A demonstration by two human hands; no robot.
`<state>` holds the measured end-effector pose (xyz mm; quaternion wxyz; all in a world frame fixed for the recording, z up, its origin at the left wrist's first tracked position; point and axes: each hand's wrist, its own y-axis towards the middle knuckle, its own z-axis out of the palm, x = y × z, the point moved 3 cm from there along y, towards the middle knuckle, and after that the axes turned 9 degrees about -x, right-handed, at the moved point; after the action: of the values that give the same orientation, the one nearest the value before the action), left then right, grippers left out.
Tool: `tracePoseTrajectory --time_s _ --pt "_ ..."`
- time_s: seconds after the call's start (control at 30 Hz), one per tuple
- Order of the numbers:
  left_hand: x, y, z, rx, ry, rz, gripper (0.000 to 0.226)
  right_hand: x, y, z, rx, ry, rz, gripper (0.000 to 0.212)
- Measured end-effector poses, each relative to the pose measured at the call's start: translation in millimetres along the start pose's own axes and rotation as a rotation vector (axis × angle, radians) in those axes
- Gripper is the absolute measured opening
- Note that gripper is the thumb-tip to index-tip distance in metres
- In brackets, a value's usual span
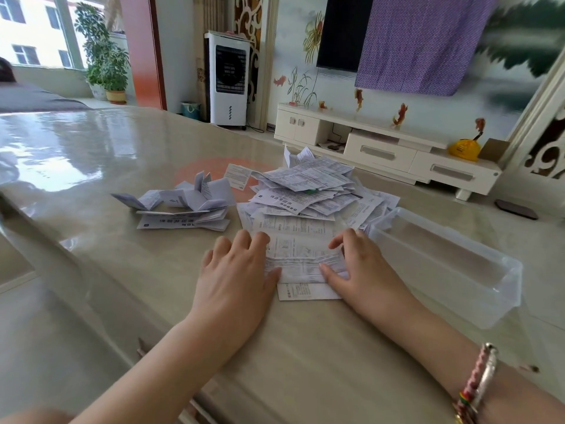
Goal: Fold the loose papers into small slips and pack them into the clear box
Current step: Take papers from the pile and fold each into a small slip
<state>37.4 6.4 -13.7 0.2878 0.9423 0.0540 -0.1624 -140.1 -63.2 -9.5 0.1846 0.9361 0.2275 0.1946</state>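
Our left hand [237, 270] and right hand [359, 264] press flat, fingers apart, on a sheet [301, 255] beside the clear box [443, 264]; uneven pressure could skew the crease.

Clear box [452, 264] seemingly unobstructed; paper heap [308, 191] crowds its far corner.

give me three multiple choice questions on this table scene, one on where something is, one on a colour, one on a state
1. Where is the clear box?
A. right of the right hand
B. left of the folded slips
C. on the floor

2. What colour is the hanging cloth?
A. green
B. purple
C. red

3. What does the clear box hold?
A. many slips
B. a bottle
C. nothing visible

Answers: 1 A, it sits on the table just past that hand. 2 B, it is plainly purple. 3 C, its inside shows bare while both hands, the left hand included, press a paper.
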Motion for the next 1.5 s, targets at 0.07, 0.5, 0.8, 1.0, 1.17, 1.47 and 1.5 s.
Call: tracePoseTrajectory --time_s 0.07,0.5,0.8,1.0,1.17,1.47,1.5 --pt "-2.0 0.7 -1.3 -0.020 0.002 0.044 0.036 1.5 -1.5 -3.2 -0.050 -0.069 -0.050 0.032" --pt "5.4 2.9 -2.7 0.042 -0.147 0.172 0.028 4.6 -12.5 -14.9 0.104 0.082 -0.359 0.036" --pt "1.2 4.9 -13.9 -0.219 -0.353 0.039 0.023 8.4 -13.1 -19.1 -0.083 0.119 -0.226 0.030" --pt "-12.6 3.5 6.3 0.022 -0.525 -0.011 0.061 13.9 -14.5 -22.8 -0.092 0.362 -0.206 0.015" --pt "-17.7 7.7 7.1 0.004 -0.666 -0.028 0.021 14.7 -13.6 -24.1 -0.104 0.456 -0.178 0.021" --pt "10.2 21.6 -4.4 -0.060 -0.755 -0.274 0.022 10.0 -10.9 -21.8 -0.141 0.399 -0.098 0.028" --pt "17.1 23.7 -7.3 -0.082 -0.736 -0.310 0.023 9.1 -10.1 -20.8 -0.143 0.371 -0.103 0.028"
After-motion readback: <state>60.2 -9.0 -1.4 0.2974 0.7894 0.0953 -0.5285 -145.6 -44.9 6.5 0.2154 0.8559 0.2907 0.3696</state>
